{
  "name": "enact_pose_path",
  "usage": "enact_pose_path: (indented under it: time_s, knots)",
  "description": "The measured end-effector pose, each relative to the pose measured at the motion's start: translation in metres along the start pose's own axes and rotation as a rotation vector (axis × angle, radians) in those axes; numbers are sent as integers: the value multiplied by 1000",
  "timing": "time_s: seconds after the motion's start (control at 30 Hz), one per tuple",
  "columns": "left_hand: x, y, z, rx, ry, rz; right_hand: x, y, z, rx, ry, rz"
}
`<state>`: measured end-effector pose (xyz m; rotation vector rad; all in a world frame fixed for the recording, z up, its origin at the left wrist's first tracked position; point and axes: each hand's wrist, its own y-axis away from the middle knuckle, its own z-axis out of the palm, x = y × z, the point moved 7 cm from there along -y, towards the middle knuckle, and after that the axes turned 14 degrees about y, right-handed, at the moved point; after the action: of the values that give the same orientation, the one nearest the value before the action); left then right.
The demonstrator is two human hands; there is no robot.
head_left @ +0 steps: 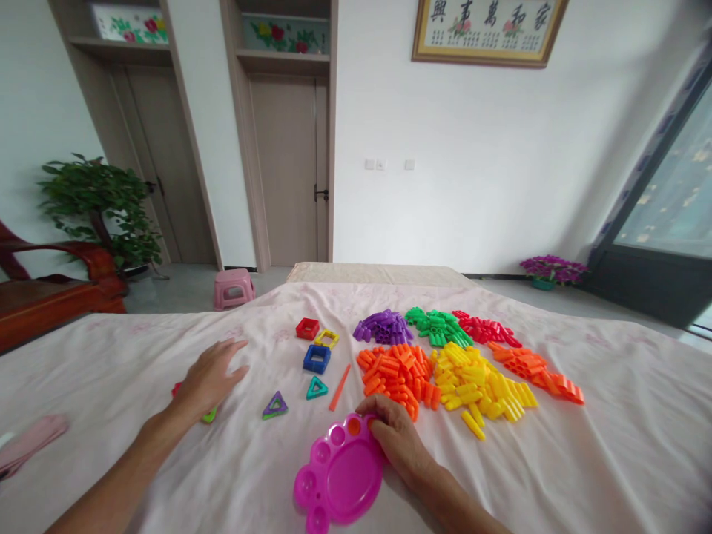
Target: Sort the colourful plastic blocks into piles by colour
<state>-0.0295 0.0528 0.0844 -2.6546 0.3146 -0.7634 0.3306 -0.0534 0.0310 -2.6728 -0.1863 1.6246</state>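
My right hand [397, 437] grips the upper right edge of a pink palette-shaped tray [351, 475] near the front of the cloth. Over the left side my left hand [210, 377] has its fingers apart and holds nothing; red and green pieces [210, 416] show partly from under it. Between the hands lie a purple and green triangle [275, 405], a teal triangle [317, 387], blue squares [317, 358], a yellow square [327, 339], red squares [307, 328] and a thin orange stick [339, 387]. Orange pieces [396, 372] are heaped just beyond my right hand.
Piles of yellow [478, 382], purple [383, 327], green [440, 326] and red pieces [486, 330] spread over the pale cloth [623, 445], with more orange pieces [537, 369] at right. A pink cloth item [34, 443] lies far left. Beyond stands a pink stool [233, 288].
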Motion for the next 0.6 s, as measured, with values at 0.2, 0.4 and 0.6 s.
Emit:
enact_pose_path:
  time_s: [0.2, 0.4, 0.6]
  knots:
    - [138, -17, 69, -240, 136, 260, 5, -3, 2, -2, -30, -7]
    - [157, -42, 125, -408, -157, 7, 5, -2, 2, -7, -12, 11]
    - [135, -43, 122, -404, -215, -29, -4, 0, -2, 5, 12, -15]
